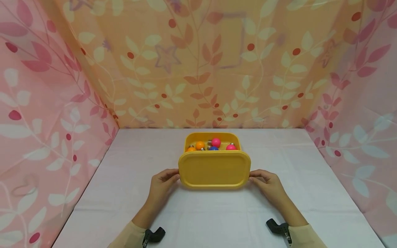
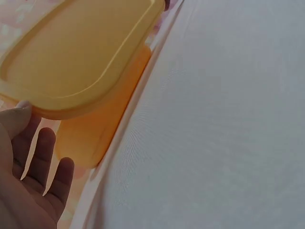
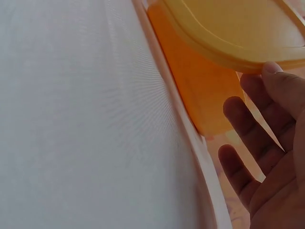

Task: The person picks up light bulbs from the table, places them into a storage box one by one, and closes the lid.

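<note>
A yellow lid (image 1: 214, 170) with rounded corners is held tilted in front of a yellow plastic box (image 1: 188, 138), hiding the box's near side in the head view. My left hand (image 1: 162, 186) pinches the lid's left end between thumb and fingers. At the opposite end, my right hand (image 1: 269, 188) pinches the lid the same way. Inside the box lie several small light bulbs: an orange bulb (image 1: 200, 145), a pink bulb (image 1: 216, 142) and a blue bulb (image 1: 213, 148) among them. Both wrist views show the lid (image 2: 81, 52) above the box's orange-looking side (image 3: 200, 81).
A white cloth (image 1: 142, 148) covers the table under the box. Behind it hangs an orange patterned curtain (image 1: 198, 69), with pink leafy curtains (image 1: 46, 103) along both sides. Black wrist devices (image 1: 155, 235) sit at both cuffs.
</note>
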A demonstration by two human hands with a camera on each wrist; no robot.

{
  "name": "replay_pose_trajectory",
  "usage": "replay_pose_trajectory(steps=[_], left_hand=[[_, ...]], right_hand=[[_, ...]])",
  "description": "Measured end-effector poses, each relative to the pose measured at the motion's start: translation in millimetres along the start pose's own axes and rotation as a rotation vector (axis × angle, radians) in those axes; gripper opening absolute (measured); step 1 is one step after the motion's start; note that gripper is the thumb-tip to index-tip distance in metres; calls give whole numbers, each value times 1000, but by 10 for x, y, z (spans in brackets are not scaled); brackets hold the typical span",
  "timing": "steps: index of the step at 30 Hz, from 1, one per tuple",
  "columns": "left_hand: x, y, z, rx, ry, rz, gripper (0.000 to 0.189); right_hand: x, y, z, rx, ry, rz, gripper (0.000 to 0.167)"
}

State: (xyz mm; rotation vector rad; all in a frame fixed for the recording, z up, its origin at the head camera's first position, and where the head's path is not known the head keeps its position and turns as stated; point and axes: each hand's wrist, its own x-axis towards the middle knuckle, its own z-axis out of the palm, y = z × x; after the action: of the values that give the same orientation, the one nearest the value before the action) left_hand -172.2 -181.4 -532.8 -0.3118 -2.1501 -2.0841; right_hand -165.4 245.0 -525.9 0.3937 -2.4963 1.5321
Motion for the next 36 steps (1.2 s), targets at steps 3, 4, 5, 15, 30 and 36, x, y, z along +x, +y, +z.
replay_pose_trajectory(steps=[3, 4, 5, 15, 30, 36], left_hand=[[6, -7, 19, -28, 18, -8, 25], [6, -8, 24, -36, 23, -7, 25], [4, -8, 29, -38, 29, -5, 26], [-10, -1, 48, -2, 68, 24, 28], [14, -37, -10, 98, -99, 150, 42], [34, -31, -76, 110, -211, 183, 58]], right_hand=[[-1, -6, 2, -7, 6, -2, 15], [-2, -5, 4, -8, 8, -1, 16], [-2, -1, 6, -6, 11, -1, 17], [-20, 19, 39, 90, 17, 8, 26], [-3, 18, -4, 268, 25, -33, 44], [13, 69, -69, 288, -85, -85, 52]])
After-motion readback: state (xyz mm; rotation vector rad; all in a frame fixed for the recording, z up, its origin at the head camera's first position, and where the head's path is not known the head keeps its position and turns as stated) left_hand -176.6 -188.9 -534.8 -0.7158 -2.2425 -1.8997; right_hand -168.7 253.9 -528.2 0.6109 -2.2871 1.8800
